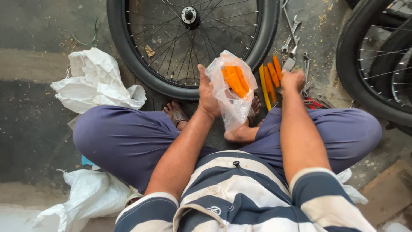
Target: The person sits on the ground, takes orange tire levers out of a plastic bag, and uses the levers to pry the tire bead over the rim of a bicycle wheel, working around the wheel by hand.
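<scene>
The left hand [207, 95] grips a clear plastic bag [229, 88] of orange tyre levers upright, mouth up so nothing spills. The right hand [292, 80] is closed over loose orange levers [273, 74] on the concrete floor [30, 120] — beside the spanners [291, 34], just below the bicycle wheel [189, 43].

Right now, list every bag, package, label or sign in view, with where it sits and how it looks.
Clear plastic bag: held up in the left hand, crumpled, orange tyre levers inside.
White sack: on the floor at left, beside the wheel, crumpled.
Second white sack: floor at lower left, by the knee, rumpled.
No labels, signs or screens visible.
</scene>
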`<state>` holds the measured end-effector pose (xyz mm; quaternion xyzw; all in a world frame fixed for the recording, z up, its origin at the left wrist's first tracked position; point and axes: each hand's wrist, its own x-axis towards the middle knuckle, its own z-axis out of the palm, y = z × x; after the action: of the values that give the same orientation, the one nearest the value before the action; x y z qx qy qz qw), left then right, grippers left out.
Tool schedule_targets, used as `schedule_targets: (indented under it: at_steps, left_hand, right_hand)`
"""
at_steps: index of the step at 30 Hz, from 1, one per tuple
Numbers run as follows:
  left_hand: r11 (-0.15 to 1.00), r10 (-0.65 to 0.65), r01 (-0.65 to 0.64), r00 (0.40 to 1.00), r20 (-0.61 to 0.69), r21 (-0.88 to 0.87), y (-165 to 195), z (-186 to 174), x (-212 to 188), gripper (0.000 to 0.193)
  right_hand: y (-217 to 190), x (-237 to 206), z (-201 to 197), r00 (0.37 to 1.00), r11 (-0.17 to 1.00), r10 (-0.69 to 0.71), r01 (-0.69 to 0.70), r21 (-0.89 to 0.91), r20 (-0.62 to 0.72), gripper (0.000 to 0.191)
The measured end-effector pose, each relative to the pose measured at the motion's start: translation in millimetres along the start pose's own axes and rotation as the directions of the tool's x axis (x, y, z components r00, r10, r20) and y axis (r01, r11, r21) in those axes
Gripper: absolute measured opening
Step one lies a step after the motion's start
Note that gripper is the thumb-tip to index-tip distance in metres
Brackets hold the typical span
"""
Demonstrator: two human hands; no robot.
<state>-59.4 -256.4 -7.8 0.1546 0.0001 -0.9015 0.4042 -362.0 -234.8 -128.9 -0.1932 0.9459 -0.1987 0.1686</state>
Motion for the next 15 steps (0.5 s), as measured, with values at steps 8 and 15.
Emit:
schedule_targets:
  at_steps: [8,15]
  left_hand:
    - [0.998,0.059,-0.059,0.998,0.027,-0.006,-2.0,4.4,0.2,0.11]
    - [0.999,0.041,-0.044,0.991,0.126,0.024,-8.5,4.9,-3.5,0.106]
  right_hand:
    - [-101.6,-169.4,-180.0,0.618,0.376,-0.782,0.571,0.73,-0.081,0.006]
    - [-148.8,-218.3,-150.8,0.28,0.278,-0.941,0.96,-0.039,0.193,0.031]
